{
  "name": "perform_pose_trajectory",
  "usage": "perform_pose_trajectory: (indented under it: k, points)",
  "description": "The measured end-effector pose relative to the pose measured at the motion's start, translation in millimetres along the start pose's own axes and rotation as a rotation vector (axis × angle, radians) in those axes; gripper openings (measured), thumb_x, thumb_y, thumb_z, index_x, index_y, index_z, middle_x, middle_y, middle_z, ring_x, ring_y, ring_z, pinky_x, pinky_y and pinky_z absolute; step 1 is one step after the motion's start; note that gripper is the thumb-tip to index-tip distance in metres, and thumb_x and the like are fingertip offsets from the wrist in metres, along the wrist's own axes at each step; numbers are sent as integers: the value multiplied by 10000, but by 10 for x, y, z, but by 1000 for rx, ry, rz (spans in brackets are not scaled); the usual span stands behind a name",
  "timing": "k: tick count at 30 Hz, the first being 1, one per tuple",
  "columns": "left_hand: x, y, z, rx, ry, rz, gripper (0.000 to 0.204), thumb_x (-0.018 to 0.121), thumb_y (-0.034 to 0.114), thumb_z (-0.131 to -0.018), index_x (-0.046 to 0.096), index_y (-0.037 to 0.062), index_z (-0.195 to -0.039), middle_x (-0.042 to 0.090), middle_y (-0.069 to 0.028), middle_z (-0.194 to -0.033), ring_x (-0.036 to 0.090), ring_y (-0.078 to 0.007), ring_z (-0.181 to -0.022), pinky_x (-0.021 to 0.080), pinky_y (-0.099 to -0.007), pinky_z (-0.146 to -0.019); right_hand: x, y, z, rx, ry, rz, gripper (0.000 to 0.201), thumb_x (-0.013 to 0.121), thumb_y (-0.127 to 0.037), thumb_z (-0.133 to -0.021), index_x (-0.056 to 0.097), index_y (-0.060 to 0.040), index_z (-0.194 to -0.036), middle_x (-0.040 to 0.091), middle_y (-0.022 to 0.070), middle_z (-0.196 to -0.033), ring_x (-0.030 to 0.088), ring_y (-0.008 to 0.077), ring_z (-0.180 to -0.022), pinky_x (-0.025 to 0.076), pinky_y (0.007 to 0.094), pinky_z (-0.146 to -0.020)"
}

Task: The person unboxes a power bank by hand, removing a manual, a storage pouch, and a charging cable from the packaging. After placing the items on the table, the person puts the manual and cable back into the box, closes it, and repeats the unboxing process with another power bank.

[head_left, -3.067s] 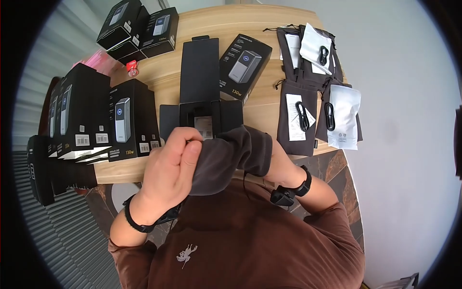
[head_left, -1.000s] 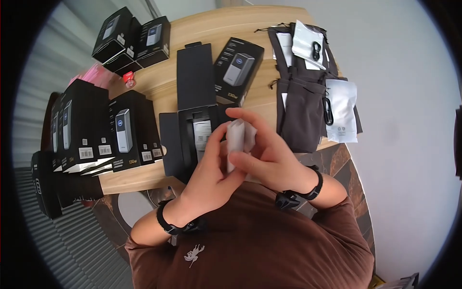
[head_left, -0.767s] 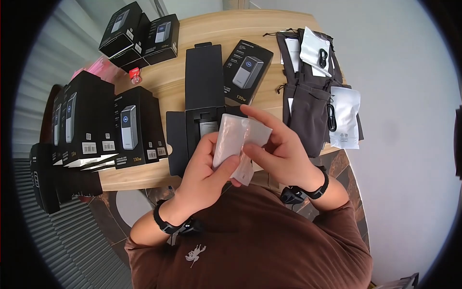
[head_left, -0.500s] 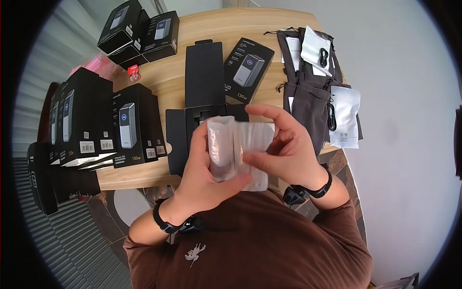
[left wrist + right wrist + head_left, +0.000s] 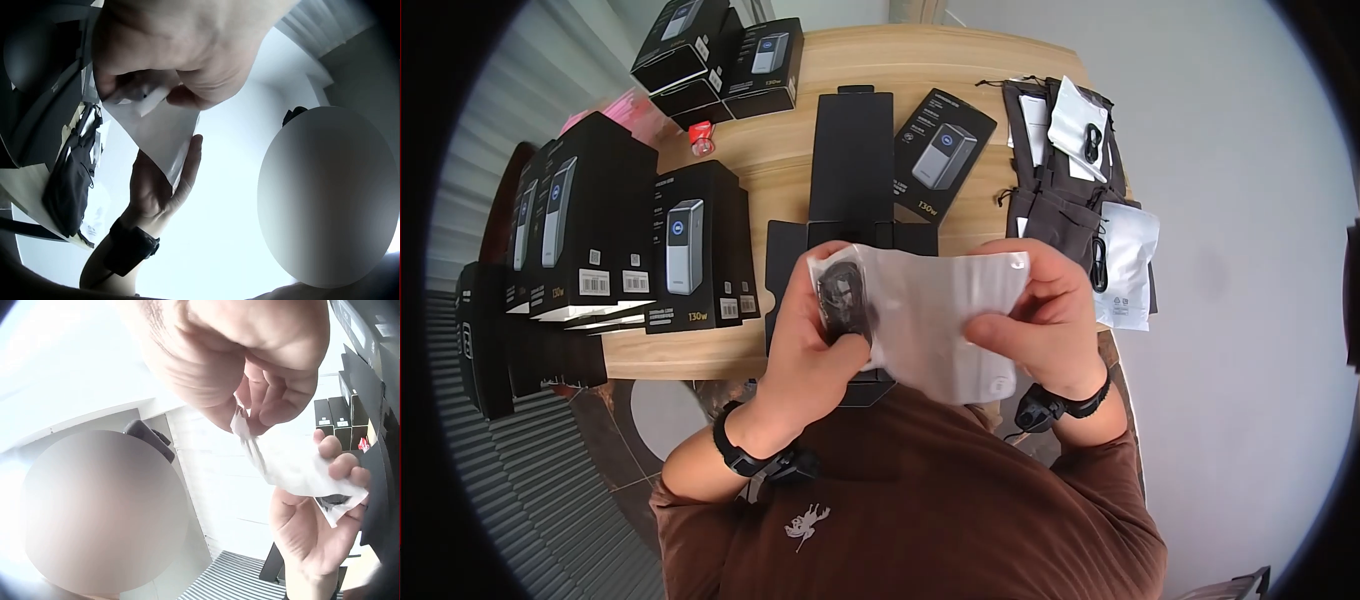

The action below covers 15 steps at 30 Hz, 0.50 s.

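Note:
Both hands hold a frosted white plastic bag (image 5: 935,320) spread flat above the table's front edge. At its left end a coiled black cable (image 5: 840,297) shows through the plastic. My left hand (image 5: 810,362) grips that end, its thumb lying over the lower part of the coil. The right hand (image 5: 1052,325) pinches the opposite end between thumb and fingers; the right wrist view shows the bag (image 5: 290,464) creased under that pinch. Directly behind the hands stands an opened black box (image 5: 852,155) with its lid raised, its inside mostly hidden by them.
Closed black power bank boxes (image 5: 685,245) stand at the left, with more boxes (image 5: 762,68) at the back left. Another box (image 5: 945,155) lies behind the opened one. Dark drawstring pouches (image 5: 1055,225) with white bags and cables lie at the right edge.
The dark pouch formerly in the hands now lies with the others at the right. The plastic bag, folded small a second ago, has been unfolded and spread, bringing its cable into sight.

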<state>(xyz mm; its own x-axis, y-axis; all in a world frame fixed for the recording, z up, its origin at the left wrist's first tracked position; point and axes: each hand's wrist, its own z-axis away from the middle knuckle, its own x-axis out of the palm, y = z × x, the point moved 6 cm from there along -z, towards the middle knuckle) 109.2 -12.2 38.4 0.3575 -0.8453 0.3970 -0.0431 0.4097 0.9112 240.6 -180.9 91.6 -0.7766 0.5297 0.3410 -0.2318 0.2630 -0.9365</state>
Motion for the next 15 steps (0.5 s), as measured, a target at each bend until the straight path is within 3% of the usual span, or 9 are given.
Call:
perform_pose_trajectory:
  k: [5, 11, 15]
  points:
    - [-35, 26, 7, -16, 18, 310, 553, 431, -150, -901, 578, -16, -1417, 682, -105, -1330, 681, -178, -1172, 547, -337, -1017, -227, 39, -64, -84, 51, -115, 408, 739, 140, -931, 659, 47, -1321, 786, 133, -1179, 758, 161, -1040, 615, 317, -917]
    - [-127, 1, -20, -87, 59, 368, 544, 462, -146, -896, 553, 0, -1413, 655, -102, -1339, 632, -193, -1240, 496, -363, -1082, -227, 205, -106, 31, 132, -270, 252, 711, 108, -969, 726, 46, -1213, 798, 137, -1129, 762, 159, -1005, 622, 317, -898]
    - [-106, 239, 40, 335, 330, -119, 551, 560, -156, -862, 523, 57, -1368, 552, -91, -1383, 552, -204, -1285, 422, -369, -1097, -173, 223, -109, -12, 133, -234, 235, 726, 96, -967, 735, 38, -1194, 798, 105, -1093, 741, 110, -945, 600, 273, -823]
